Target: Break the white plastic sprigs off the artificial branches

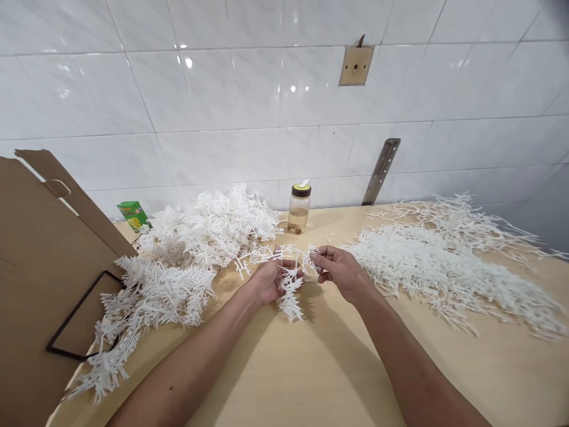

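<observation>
White branching plastic sprigs (291, 296) hang between my two hands over the middle of the table. My left hand (271, 281) is closed round their stems, with a leafy end drooping below the fingers and a barer twig reaching out to the left. My right hand (338, 271) pinches the right end of the same piece between thumb and fingers. To the left lies a tall heap of fluffy white sprigs (208, 231). A flatter pile of straighter white sprigs (413, 255) spreads on the right. Exactly where the pieces join is hidden by my fingers.
A lidded jar (299, 210) of pale liquid stands at the back, near the tiled wall (258, 95). A green box (133, 216) and a cardboard box (48, 255) are on the left, with a black frame (80, 311). A metal bracket (382, 172) leans on the wall.
</observation>
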A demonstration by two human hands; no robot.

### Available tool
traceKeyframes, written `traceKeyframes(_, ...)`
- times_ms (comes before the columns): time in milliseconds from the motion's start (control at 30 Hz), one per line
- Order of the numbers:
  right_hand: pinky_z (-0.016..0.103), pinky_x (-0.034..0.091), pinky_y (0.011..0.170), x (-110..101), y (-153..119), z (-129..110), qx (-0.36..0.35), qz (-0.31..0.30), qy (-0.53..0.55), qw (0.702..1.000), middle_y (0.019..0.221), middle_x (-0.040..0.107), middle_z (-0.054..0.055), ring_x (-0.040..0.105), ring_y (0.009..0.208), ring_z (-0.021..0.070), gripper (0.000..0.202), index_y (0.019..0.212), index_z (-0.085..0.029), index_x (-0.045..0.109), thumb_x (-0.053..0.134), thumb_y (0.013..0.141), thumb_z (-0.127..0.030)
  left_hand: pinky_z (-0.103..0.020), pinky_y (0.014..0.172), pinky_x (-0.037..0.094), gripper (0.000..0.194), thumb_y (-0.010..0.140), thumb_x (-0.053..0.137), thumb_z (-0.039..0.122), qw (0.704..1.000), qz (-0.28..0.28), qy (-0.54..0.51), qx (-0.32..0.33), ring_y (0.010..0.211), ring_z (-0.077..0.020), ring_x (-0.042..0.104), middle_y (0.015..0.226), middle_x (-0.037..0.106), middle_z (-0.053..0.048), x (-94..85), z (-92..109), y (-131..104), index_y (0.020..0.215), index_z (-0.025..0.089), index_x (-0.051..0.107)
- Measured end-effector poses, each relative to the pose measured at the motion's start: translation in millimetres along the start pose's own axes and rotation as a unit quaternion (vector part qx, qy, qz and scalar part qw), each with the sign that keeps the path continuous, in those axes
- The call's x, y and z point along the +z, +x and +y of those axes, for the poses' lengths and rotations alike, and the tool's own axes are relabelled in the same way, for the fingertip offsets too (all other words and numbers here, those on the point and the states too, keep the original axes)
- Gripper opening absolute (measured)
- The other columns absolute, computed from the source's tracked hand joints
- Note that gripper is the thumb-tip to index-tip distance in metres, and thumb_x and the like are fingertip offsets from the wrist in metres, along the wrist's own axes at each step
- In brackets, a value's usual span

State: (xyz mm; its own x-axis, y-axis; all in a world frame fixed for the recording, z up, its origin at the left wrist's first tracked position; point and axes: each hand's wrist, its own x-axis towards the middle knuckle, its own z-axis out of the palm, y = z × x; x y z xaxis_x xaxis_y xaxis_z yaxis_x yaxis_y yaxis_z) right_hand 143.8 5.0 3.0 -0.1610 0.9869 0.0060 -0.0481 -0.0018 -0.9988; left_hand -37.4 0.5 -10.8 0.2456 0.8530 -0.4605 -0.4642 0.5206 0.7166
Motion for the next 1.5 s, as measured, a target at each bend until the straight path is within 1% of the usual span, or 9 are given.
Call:
traceKeyframes(167, 0.024, 0.047, 0.047, -1, 0, -1, 0.000, 0.040, 0.023, 0.999, 0.062, 0.051, -0.003, 0.048, 0.055, 0.0095, 0.041, 0.071, -0.017, 0.059, 0.081, 0.061, -0.051, -0.028, 0.059, 0.054, 0.013, 0.078, 0.062, 0.015, 0.996, -0.080, -0.036, 0.010, 0.060, -0.0180, 0.067, 0.074, 0.069, -0.009, 6.1, -12, -8, 0.090, 0.011, 0.063)
traceKeyframes(300, 0.024, 0.047, 0.048, -1, -1, -2, 0.008, -0.013, 0.008, 1.000, 0.063, 0.053, -0.003, 0.051, 0.055, 0.0094, 0.042, 0.072, -0.017, 0.059, 0.080, 0.063, -0.052, -0.030, 0.064, 0.055, 0.022, 0.072, 0.070, 0.013, 0.992, -0.116, -0.018, 0.054, 0.068, -0.0194, 0.068, 0.082, 0.070, -0.012, 7.8, -14, -12, 0.093, 0.009, 0.065)
traceKeyframes(533, 0.024, 0.047, 0.049, -5, -4, 1, 0.000, -0.103, -0.059, 0.993, 0.058, 0.051, -0.004, 0.050, 0.053, 0.0094, 0.043, 0.070, -0.017, 0.057, 0.077, 0.066, -0.055, -0.019, 0.043, 0.039, 0.036, 0.056, 0.089, 0.023, 0.991, -0.023, 0.034, 0.124, 0.049, -0.0081, 0.052, 0.061, 0.057, 0.002, 7.1, -14, -7, 0.073, 0.014, 0.058)
traceKeyframes(600, 0.024, 0.048, 0.050, -6, -5, -1, -0.012, -0.105, -0.063, 0.992, 0.060, 0.053, -0.003, 0.051, 0.054, 0.0097, 0.043, 0.072, -0.017, 0.059, 0.075, 0.068, -0.056, -0.017, 0.039, 0.032, 0.039, 0.053, 0.090, 0.022, 0.991, -0.024, 0.042, 0.125, 0.046, -0.0059, 0.048, 0.061, 0.055, 0.003, 6.9, -12, -8, 0.074, 0.014, 0.059)
traceKeyframes(767, 0.024, 0.048, 0.050, -7, -7, -8, -0.023, -0.118, -0.077, 0.990, 0.060, 0.052, -0.003, 0.051, 0.053, 0.0096, 0.039, 0.071, -0.017, 0.060, 0.074, 0.071, -0.053, -0.015, 0.034, 0.020, 0.033, 0.063, 0.084, 0.029, 0.988, -0.078, 0.060, 0.122, 0.034, -0.0013, 0.033, 0.052, 0.050, 0.005, 4.1, -4, -14, 0.077, 0.015, 0.058)
traceKeyframes(900, 0.025, 0.049, 0.052, -10, -9, -12, -0.019, -0.137, -0.109, 0.984, 0.062, 0.055, -0.002, 0.052, 0.057, 0.0106, 0.034, 0.074, -0.016, 0.066, 0.075, 0.071, -0.049, -0.014, 0.033, 0.019, 0.033, 0.065, 0.083, 0.030, 0.986, -0.086, 0.044, 0.135, 0.036, -0.0006, 0.030, 0.054, 0.048, 0.006, 2.8, -2, -12, 0.086, 0.014, 0.063)
traceKeyframes(1067, 0.029, 0.057, 0.064, -17, -12, -18, -0.041, -0.122, -0.127, 0.983, 0.096, 0.064, 0.006, 0.059, 0.083, 0.0168, 0.040, 0.102, -0.017, 0.068, 0.072, 0.076, -0.047, -0.014, 0.031, 0.018, 0.035, 0.062, 0.085, 0.034, 0.985, -0.068, 0.063, 0.148, 0.040, -0.0020, 0.037, 0.059, 0.050, 0.005, 6.7, -5, -11, 0.080, 0.015, 0.062)
traceKeyframes(1300, 0.030, 0.056, 0.065, -14, -16, -26, -0.034, -0.147, -0.139, 0.979, 0.081, 0.062, 0.004, 0.059, 0.076, 0.0155, 0.034, 0.089, -0.017, 0.069, 0.067, 0.079, -0.049, -0.018, 0.035, 0.027, 0.036, 0.065, 0.081, 0.044, 0.974, -0.044, 0.144, 0.168, 0.039, -0.0058, 0.042, 0.052, 0.052, 0.004, 8.1, -8, -14, 0.073, 0.017, 0.059)
traceKeyframes(1500, 0.028, 0.054, 0.058, -12, -14, -19, -0.033, -0.105, -0.172, 0.979, 0.068, 0.057, 0.000, 0.055, 0.063, 0.0122, 0.026, 0.074, -0.017, 0.065, 0.070, 0.075, -0.042, -0.021, 0.043, 0.035, 0.037, 0.065, 0.080, 0.046, 0.965, -0.033, 0.179, 0.191, 0.042, -0.0082, 0.047, 0.053, 0.055, 0.003, 9.8, -7, -15, 0.068, 0.017, 0.057)
